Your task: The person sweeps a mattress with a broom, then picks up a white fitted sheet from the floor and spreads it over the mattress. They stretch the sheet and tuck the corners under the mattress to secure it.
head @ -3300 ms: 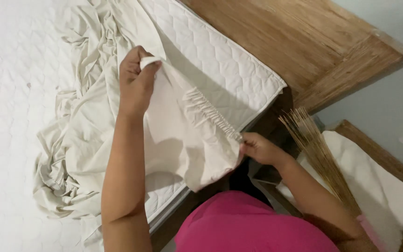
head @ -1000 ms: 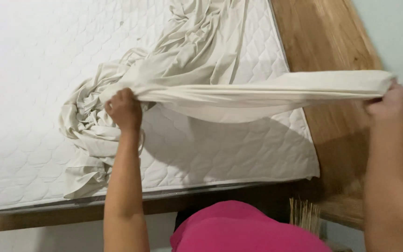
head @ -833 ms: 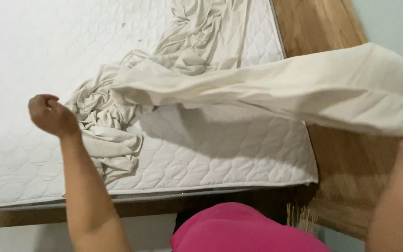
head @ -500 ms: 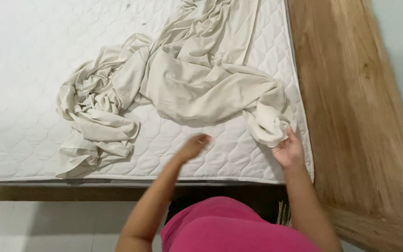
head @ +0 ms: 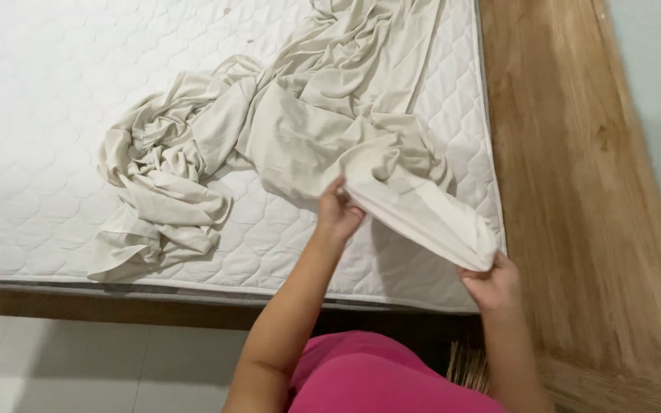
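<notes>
A crumpled cream bedsheet (head: 284, 130) lies bunched across a white quilted mattress (head: 40, 115). My left hand (head: 338, 214) pinches the sheet's lower edge near the middle of the mattress's near side. My right hand (head: 490, 281) grips the same edge at the mattress's near right corner. Between the two hands a stretch of the sheet is lifted a little off the mattress. The remainder of the sheet trails away to the upper left in a twisted heap.
A wooden bed frame (head: 575, 168) runs along the mattress's right side and under its near edge. Pale floor tiles (head: 78, 359) show at the bottom left. Broom bristles (head: 468, 367) poke out by my pink shirt (head: 376, 382). A light wall (head: 659, 92) stands at the right.
The sheet was stretched in the air between raised hands, then dropped onto the mattress. Both hands have since come down to its near edge and taken hold of it again.
</notes>
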